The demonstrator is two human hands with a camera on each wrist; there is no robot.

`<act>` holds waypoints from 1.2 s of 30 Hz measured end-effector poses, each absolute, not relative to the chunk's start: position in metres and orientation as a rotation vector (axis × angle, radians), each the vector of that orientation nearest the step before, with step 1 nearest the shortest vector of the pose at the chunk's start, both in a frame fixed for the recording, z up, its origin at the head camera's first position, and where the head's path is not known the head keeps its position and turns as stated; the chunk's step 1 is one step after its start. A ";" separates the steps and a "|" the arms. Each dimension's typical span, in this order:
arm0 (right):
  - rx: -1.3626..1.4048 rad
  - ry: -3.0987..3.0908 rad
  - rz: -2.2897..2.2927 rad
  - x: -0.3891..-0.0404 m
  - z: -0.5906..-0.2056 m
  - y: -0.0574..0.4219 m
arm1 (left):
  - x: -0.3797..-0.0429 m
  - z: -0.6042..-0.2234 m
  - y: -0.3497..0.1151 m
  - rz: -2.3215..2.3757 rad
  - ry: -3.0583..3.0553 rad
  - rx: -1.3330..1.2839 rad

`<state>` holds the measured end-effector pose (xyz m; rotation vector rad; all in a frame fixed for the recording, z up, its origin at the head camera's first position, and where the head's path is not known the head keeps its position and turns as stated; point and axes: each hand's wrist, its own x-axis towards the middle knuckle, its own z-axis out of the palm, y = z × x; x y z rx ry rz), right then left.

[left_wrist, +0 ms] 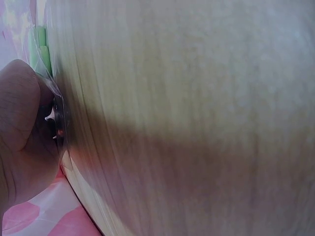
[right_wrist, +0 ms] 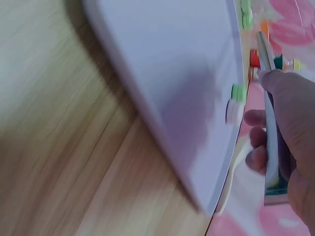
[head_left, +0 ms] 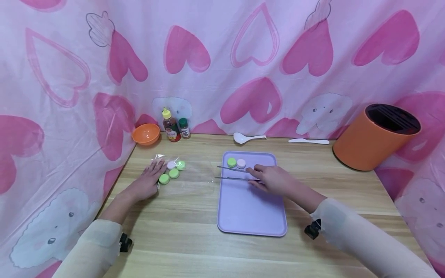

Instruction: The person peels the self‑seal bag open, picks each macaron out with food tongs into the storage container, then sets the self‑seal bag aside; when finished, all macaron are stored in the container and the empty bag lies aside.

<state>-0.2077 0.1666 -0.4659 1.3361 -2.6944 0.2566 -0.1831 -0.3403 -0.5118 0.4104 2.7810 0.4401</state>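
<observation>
Left hand [head_left: 150,180] lay on the closer-to-me end of a clear, crinkled plastic bag [head_left: 197,169], fingers straight and slightly apart; whether my thumb pinched the film, I could not tell. Just beside my fingertips, under the film, sat three light-green round macarons [head_left: 174,173] and one pale pink round macaron [head_left: 171,165]. Right hand [head_left: 269,178] was clamped on slim metal tongs [head_left: 236,178], their arms apart with nothing between, reaching past the left edge of a lavender rectangular tray [head_left: 250,208].

In the way: a slack stretch of film between tong tips and bagged sweets, and the tray's low raised rim. One green macaron [head_left: 231,162] and one pink macaron [head_left: 241,163] sat side by side in the tray's far-left corner, just beyond the tongs.

Along the back, left to right: small orange bowl [head_left: 146,134]; dark bottle with yellow cap [head_left: 171,129]; small green-capped jar [head_left: 184,129]; white spoon [head_left: 243,138]; white knife [head_left: 308,141]; fat orange cylindrical block with black slotted top [head_left: 375,139], well apart from the tray.

Surface: pale wood-grain table [head_left: 174,239], my arms' shadows across it. Room: pink cloth hanging [head_left: 215,23] with hearts and white fluffy cartoon faces, on three sides.
</observation>
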 end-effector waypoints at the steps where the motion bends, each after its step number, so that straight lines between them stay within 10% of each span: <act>1: 1.353 -2.679 0.248 -0.208 -0.466 0.162 | -0.183 -0.512 -0.340 0.439 2.781 0.412; 36: 1.225 -2.831 0.250 -0.223 -0.489 0.027 | -0.181 -0.509 -0.339 0.454 2.781 0.396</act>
